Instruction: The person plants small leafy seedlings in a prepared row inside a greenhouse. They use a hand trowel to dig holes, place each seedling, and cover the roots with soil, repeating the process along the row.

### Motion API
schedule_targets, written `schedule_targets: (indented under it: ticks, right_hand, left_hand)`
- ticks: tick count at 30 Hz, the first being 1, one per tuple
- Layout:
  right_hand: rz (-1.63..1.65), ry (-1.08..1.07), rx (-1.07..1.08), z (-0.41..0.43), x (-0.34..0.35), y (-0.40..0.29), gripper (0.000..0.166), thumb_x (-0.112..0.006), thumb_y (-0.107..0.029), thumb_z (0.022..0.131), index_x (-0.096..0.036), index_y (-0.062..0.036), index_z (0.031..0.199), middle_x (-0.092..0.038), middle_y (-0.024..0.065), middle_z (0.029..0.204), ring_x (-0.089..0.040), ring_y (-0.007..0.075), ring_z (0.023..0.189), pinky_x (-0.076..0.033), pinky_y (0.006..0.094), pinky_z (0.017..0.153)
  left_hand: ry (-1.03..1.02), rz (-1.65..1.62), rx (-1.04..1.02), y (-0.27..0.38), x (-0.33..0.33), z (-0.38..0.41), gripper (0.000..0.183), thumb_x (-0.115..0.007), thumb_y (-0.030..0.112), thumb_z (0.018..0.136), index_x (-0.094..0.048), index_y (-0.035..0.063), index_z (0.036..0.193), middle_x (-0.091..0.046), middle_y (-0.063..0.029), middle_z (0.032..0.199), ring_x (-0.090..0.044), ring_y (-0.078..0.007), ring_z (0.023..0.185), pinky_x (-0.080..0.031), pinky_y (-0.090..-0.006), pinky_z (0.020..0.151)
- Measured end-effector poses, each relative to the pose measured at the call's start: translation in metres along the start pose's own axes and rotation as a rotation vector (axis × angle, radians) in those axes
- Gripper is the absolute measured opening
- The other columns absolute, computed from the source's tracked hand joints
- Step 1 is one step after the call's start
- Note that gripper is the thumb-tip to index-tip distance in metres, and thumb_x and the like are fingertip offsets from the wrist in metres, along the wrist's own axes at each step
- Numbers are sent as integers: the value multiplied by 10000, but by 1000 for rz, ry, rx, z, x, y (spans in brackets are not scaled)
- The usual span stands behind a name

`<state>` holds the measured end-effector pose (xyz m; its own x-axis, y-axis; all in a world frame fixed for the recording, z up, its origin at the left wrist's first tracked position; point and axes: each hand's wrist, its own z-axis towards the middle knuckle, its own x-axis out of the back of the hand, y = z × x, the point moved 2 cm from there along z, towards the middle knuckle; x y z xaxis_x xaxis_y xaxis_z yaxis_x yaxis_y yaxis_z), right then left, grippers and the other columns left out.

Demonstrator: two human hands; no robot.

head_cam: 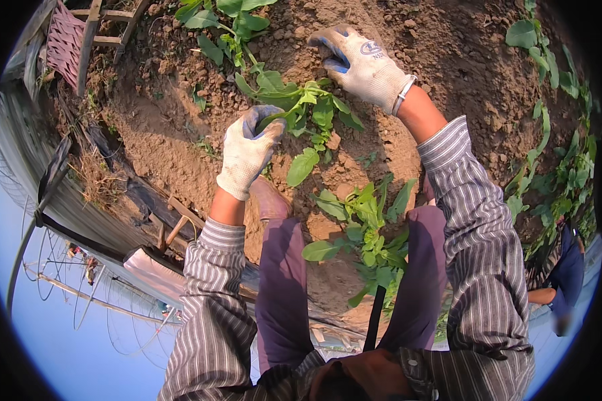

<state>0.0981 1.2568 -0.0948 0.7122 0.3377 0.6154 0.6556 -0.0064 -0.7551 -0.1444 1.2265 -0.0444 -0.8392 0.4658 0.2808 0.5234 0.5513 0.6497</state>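
A leafy green plant (308, 103) grows from the brown soil before me. My left hand (251, 145), in a white knit glove with a blue-grey coated palm, pinches a leaf at the plant's left side between thumb and fingers. My right hand (363, 65) is gloved the same way and bears printed writing on its back. It hovers just above and right of the plant, fingers bent and apart from the thumb, with nothing visible in it. A white band circles that wrist. Between my legs stands another leafy plant (368, 230).
More plants of the row rise at the top (238, 30) and along the right side (547, 130). A wooden seat with pink woven strapping (67, 45) stands upper left. Plastic sheeting (45, 145) edges the bed. Another person (562, 270) bends at the lower right.
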Motion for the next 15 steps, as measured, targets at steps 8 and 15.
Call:
schedule_targets:
  ticks: [8,15]
  right_hand:
    - [211,-97,91,-2,-20,-5,417,-586,-110,846,-512,-107,1256,-563,167,1138,-580,344,1048,-485,413,894]
    - [332,-89,144,-6,-28,-4,319,-568,-138,848,-573,-68,1159,-585,162,1139,-581,351,1021,-478,411,901]
  left_hand:
    - [38,-50,-17,-12,6,-4,299,-695,202,833,-662,-6,1045,-688,-54,895,-601,-96,777,-494,-254,726]
    - [30,-112,-25,-12,2,-7,296,-690,209,834,-657,-8,1033,-685,-56,880,-594,-101,754,-493,-261,700]
